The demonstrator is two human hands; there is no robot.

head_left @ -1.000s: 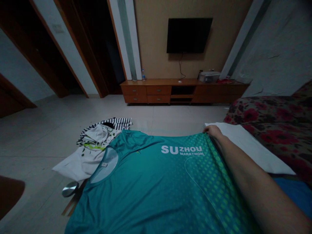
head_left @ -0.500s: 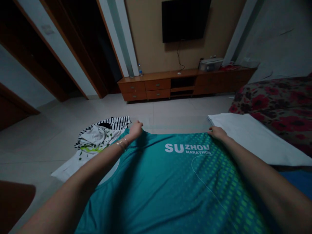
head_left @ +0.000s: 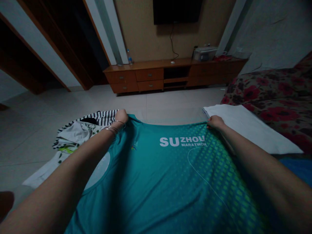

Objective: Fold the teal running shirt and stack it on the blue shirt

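Observation:
A teal T-shirt (head_left: 146,169) with white "SUZHOU MARATHON" lettering and green dots spreads across the lower middle of the head view. My left hand (head_left: 122,116), with thin bangles at the wrist, is closed on the shirt's far left edge. At the far right edge, near the lettering, my right hand (head_left: 215,122) pinches the fabric. Between the two hands the far edge runs fairly taut. The round neck opening lies under my left forearm, partly hidden by it. The shirt's near end runs out of view.
Left of the shirt lie a black-and-white striped garment (head_left: 102,117) and a white printed garment (head_left: 75,134). A folded white cloth (head_left: 248,128) lies at right, before a floral-covered sofa (head_left: 265,92). Farther off stand a wooden TV cabinet (head_left: 149,76) and a wall-mounted television (head_left: 177,11).
My left hand has moved left, its fingers now curled over the shirt's edge, widening the spread. The right hand keeps its grip. The camera view has tilted down slightly.

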